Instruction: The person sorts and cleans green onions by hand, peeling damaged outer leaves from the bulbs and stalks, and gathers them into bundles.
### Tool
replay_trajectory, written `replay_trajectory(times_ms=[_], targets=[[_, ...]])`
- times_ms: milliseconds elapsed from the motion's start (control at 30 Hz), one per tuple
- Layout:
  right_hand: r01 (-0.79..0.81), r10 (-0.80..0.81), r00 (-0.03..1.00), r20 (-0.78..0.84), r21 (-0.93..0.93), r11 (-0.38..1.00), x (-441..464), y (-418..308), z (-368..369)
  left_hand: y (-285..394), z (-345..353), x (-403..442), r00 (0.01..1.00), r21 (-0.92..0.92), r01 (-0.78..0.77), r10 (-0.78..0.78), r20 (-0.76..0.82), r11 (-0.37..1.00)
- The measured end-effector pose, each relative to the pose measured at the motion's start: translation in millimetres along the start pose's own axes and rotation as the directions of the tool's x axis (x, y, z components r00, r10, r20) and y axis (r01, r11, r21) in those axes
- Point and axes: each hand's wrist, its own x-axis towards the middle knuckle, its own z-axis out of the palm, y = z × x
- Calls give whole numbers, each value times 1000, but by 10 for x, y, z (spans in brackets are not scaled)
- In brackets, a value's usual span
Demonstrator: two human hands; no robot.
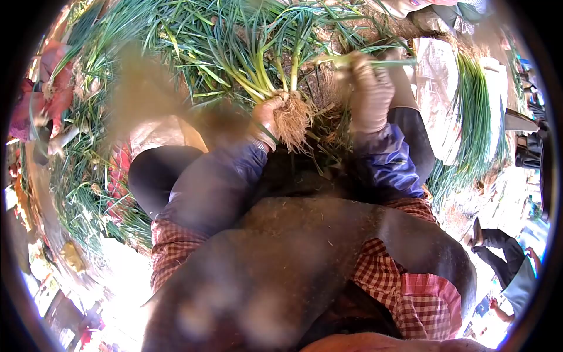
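Observation:
My left hand (269, 120), in a pale dirty glove, is closed around the lower stems of a bunch of green onions (263, 76). Their tangled tan roots (294, 122) hang toward me, and the green leaves fan out away from me. To the right, my gloved right hand (371, 97) is raised and blurred by motion. Its fingers are curled around a thin green stalk (399, 61) that sticks out on both sides. Loose roots and trimmings (329, 126) lie between the two hands.
A large heap of green onions (146, 32) spreads ahead and down the left. On the right, a long bundle (474, 105) lies beside pale sacking (434, 88). Other people are at the left edge, top right and lower right (510, 261). Smudges blur parts of the view.

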Motion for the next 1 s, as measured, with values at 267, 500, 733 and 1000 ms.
replay_trajectory(times_ms=[267,500,733,1000], targets=[[-367,473,864,171,-430,825,50,522,118,-91,9,79,968,499,-247,235,89,831],[-753,729,635,256,419,508,54,1237,-20,-38,6,66,993,178,-41,21,113,983],[-771,403,637,657,540,338,131,1855,370,-132,-15,-12,989,190,94,-114,96,977],[-465,223,716,662,213,859,33,1630,211,41,-76,22,887,-216,270,-156,434,938]])
